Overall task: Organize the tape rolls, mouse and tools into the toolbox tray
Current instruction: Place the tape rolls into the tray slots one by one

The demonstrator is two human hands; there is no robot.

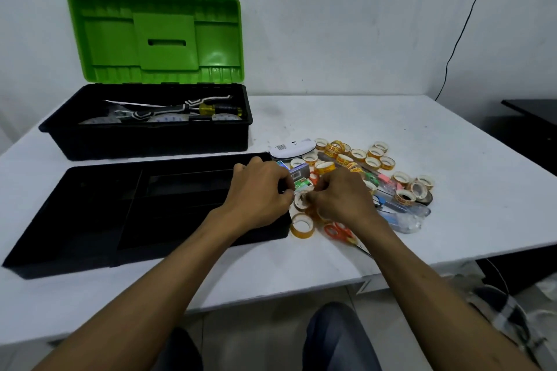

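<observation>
Left hand (258, 190), right hand (342, 199): tape roll (299, 203)

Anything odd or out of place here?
Nothing spilled or damaged. The white mouse lies upside down, label up, at the far edge of the tape rolls. The orange scissors lie close to the front edge of the table.

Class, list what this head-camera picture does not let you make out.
Head view: what the left hand and right hand grip; their own knuckles hide the fingertips.
Head view: scissors blades, mostly under the right forearm.
Head view: toolbox bottom, behind its front wall.
Head view: tray compartments, too dark.
</observation>
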